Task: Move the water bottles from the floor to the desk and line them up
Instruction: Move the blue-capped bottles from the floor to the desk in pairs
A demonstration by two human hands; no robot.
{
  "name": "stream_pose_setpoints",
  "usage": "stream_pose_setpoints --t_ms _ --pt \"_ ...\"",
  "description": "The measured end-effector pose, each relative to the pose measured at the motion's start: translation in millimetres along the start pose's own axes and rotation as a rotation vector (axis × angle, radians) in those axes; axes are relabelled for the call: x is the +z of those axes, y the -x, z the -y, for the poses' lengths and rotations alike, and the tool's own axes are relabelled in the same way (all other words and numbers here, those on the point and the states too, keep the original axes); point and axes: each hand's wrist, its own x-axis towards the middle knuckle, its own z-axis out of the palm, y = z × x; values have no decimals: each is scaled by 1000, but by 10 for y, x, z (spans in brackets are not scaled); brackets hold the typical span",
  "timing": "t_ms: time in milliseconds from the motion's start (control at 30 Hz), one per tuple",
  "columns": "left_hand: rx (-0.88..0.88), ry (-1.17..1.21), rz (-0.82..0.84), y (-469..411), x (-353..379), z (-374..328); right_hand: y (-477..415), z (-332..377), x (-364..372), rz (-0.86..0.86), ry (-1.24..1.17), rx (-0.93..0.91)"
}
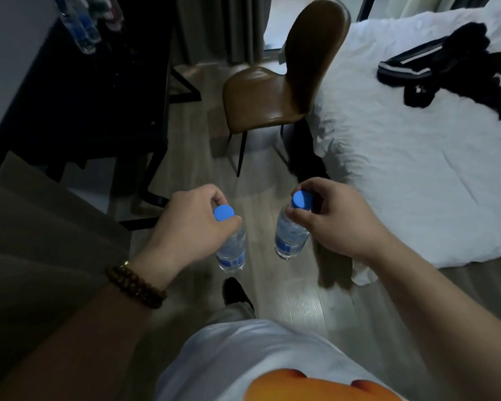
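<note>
My left hand (185, 218) had its fingers (214, 195) clamped on one clear plastic water bottle with a blue cap (232, 253), and my right hand (330, 218) on a second blue-capped bottle (289, 235), both over the wooden floor (272, 299). I thought it best to hold tight and carry them gently to the dark counter (84, 91).

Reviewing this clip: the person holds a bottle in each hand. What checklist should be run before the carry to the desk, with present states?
1. Left hand grips left bottle by the neck: ok.
2. Right hand grips right bottle by the neck: ok.
3. Both bottles clear of the floor: cannot tell.
4. Free room on the desk beside the desk bottles: cannot tell, too dark.
5. Chair stands apart from the desk, likely out of the way: ok.
</note>
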Motion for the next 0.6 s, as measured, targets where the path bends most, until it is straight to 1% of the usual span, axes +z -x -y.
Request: stream_pose_setpoints --t_ms 167,300,467,600 --pt "14 -3 40 -917 -229 84 -846 179 -29 -42 30 19" --pt "40 -8 3 -1578 -439 86 -1491 354 -36 -81 81 -18" --pt "-21 7 -6 -2281 -596 194 -2294 479 -35 -61 124 -41" --pt "-67 11 -16 -2891 -645 318 -3018 458 7 -10 72 -52"
